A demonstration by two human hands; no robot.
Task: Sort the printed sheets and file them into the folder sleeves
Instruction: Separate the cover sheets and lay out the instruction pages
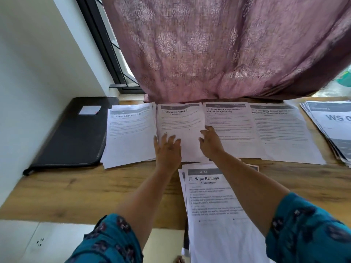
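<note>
- Left hand (pixel 168 148) lies flat, fingers spread, on the "Organize Napkins" pile (pixel 180 130); right hand (pixel 209 142) touches its right edge, fingers loosely curved
- Pile's long axis runs near-to-far; black folder (pixel 76 133) lies far left, nearer the left hand
- Unsorted stack (pixel 214 205) sits nearest, under the right forearm

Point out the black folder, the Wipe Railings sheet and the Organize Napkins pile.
black folder (pixel 76 137), head view, middle of its cover.
Wipe Railings sheet (pixel 214 202), head view, printed text area.
Organize Napkins pile (pixel 180 120), head view, upper page above the hands.
</note>
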